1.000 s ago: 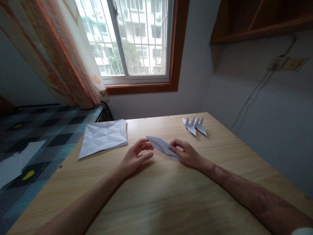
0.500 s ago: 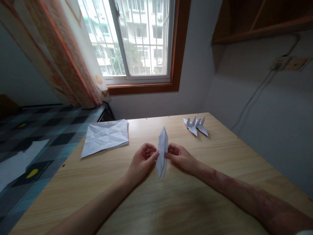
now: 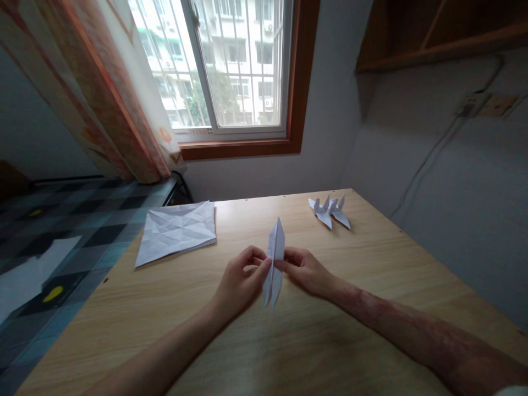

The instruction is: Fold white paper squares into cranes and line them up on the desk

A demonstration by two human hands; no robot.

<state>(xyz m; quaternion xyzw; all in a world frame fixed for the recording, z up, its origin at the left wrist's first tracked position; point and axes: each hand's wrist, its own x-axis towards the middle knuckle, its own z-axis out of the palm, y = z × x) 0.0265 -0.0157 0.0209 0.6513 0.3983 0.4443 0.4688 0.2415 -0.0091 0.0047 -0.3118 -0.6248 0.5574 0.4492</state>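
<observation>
Between my two hands, above the middle of the table, is a narrow piece of folded white paper [image 3: 278, 242]. Its single point faces away from me and its two split points face toward me. My left hand [image 3: 246, 273] pinches the left edge with thumb and fingers. On the opposite edge, my right hand [image 3: 303, 268] pinches the paper in the same way. Farther back on the right, finished-looking folded paper cranes [image 3: 330, 211] stand close together. A stack of creased white paper sheets [image 3: 179, 231] lies at the back left.
The wooden table [image 3: 198, 341] reaches the wall below a barred window [image 3: 243, 71]. Left of it is a bed with a checked cover [image 3: 82, 217] and loose white paper [image 3: 25, 280]. A cable [image 3: 424, 159] hangs on the right wall under a wooden shelf [image 3: 412, 58].
The folded paper has turned slightly and come a little nearer to me, its lower points spreading apart. Both hands keep their pinch, and the left thumb has shifted a bit to the right.
</observation>
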